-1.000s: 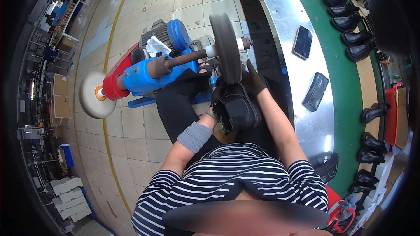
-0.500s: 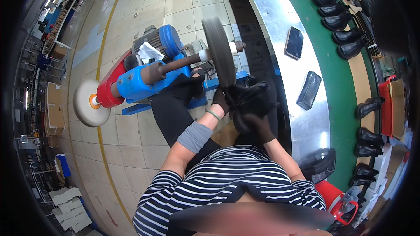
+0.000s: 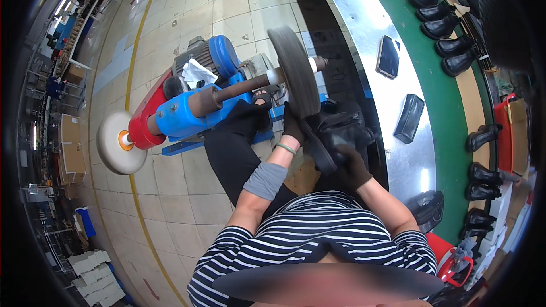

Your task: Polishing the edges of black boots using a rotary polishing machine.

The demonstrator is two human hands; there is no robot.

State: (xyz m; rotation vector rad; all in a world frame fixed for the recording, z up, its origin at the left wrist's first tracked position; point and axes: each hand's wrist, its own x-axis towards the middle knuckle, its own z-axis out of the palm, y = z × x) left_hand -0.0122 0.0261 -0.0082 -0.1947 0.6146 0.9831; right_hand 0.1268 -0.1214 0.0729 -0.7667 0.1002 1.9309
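Fingers of the right hand (image 3: 355, 167) curl round the black boot (image 3: 338, 135) while those of the left hand (image 3: 293, 126), partly hidden, look closed on it, seemingly so two grips steady it just below the grey wheel (image 3: 297, 74).

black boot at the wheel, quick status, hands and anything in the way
Left hand and right hand both on black boot. Boot at lower edge of dark wheel, contact unclear. Phone off right on metal table, clear of wheel.
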